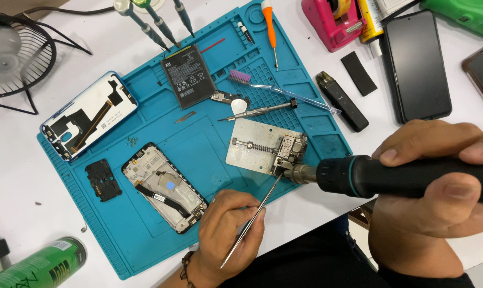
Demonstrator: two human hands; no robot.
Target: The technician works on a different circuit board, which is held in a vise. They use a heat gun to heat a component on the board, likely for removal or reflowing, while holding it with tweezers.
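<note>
Your right hand (438, 176) grips the hot-air handle (406, 178) at right of frame and your left hand (228, 229) pinches the tweezers (254, 218) at lower centre, both tips meeting the circuit board (290, 152) clamped on the metal fixture (252, 149), near the blue mat's (198, 138) crowded lower-right edge.

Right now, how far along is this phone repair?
Done: the phone lies open on the blue mat, with its back cover and battery set aside. In hand: the right hand aims a hot-air tool at the circuit board clamped on a metal plate, while the left hand holds tweezers there. Left: everything remains unassembled.
</note>
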